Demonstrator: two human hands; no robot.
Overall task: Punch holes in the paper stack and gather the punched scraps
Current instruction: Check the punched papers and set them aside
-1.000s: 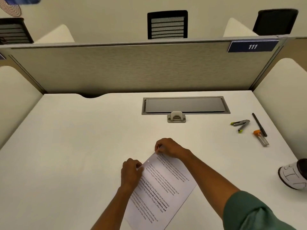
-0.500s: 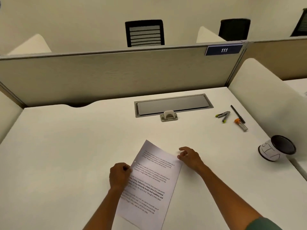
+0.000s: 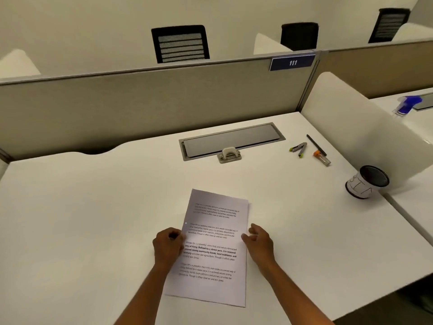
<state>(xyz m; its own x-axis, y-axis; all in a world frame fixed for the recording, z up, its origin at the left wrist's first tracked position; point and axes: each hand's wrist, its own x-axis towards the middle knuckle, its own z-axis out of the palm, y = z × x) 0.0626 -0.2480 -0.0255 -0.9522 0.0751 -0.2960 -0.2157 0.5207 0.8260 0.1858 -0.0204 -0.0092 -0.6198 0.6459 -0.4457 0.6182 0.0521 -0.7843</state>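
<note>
At a white study desk, I hold a printed paper stack flat in front of me, its long side running away from me and tilted slightly. My left hand rests on the stack's left edge with fingers curled, pinching the margin just below a single small punched hole. My right hand sits at the right edge, fingers loosely spread and relaxed, gripping nothing. The top sheet carries four blocks of small print; only the bold lines in the third block can be partly read, among them "way of living. Defined by a slower pace" and "strong community bonds, local traditions." A small beige hole punch stands well beyond the stack, just in front of a grey cable hatch set into the desk. To the right lie a grey tool with green tips, a black pen and an orange-capped tube. A white cup with black line markings stands near the right divider. A blue plate on the rear partition reads "111".
</note>
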